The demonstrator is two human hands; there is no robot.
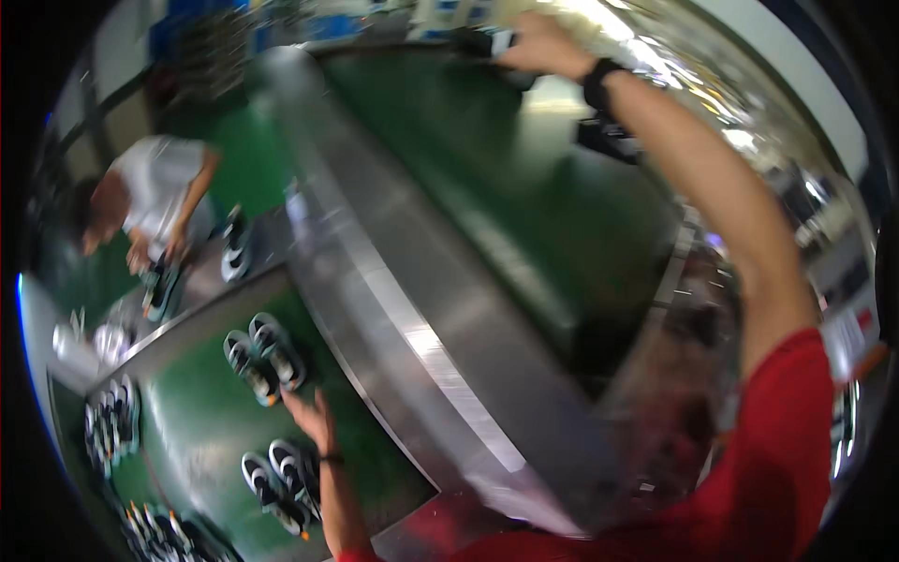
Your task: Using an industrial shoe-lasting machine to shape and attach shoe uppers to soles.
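My left hand (311, 421) is open, its thumb apart from its fingers. Its fingertips are at the heel end of a pair of dark sneakers (265, 356) with white soles on a green surface; whether they touch is unclear. Another pair of sneakers (281, 482) lies beside my left wrist. Far off at the upper right, my outstretched right hand (545, 47) is closed over the far end of a second green surface (440, 131). A blurred dark thing with a white patch (503, 43) is at its fingers; I cannot make out its kind.
A wide metal ledge (426, 272) runs between the two green surfaces. More sneakers (112, 423) stand in rows at the left. Across the left side a person (169, 187) in a light shirt handles a shoe (161, 286). A dark object (607, 139) sits below my right forearm.
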